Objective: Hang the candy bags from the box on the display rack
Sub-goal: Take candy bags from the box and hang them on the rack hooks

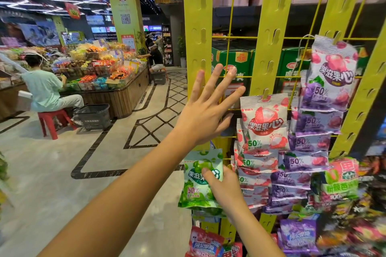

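My left hand (205, 108) is raised with fingers spread and straight against the leftmost yellow hanging strip (198, 33) of the display rack. My right hand (224, 188) grips a green candy bag (195, 181) low on that same strip, thumb across its front. Red lychee candy bags (264, 123) hang in an overlapping column on the middle strip (269, 33). Purple grape candy bags (332, 81) hang on the strip (339, 2) to the right. The box is not in view.
A yellow wire grid (231, 27) backs the strips, with green cartons (234, 69) behind. More snack packs (298, 233) fill the lower right. To the left lies an open tiled aisle; a seated person on a red stool (50, 119), a shopping basket (94, 115), a produce counter (117, 94).
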